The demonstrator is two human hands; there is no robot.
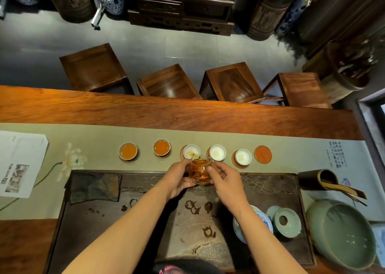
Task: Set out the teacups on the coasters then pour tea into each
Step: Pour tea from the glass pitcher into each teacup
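Note:
Several white teacups stand in a row on round coasters along the grey table runner. The two leftmost cups (128, 151) (161, 146) hold amber tea. A thin stream falls into the third cup (191, 151) from a glass pitcher (200, 171) of tea, tilted with its spout over that cup. My left hand (178, 178) and my right hand (224, 180) both grip the pitcher from either side. Two cups to the right (217, 152) (243, 156) look dry inside. The rightmost orange coaster (263, 154) bears no cup.
A dark tea tray (270, 188) lies before me with a folded cloth (94, 187), a celadon gaiwan (287, 221) and a blue-white dish (263, 219). A large green bowl (341, 232), a tool holder (318, 180), papers (19, 163), a flower (70, 161) and stools (168, 82) surround it.

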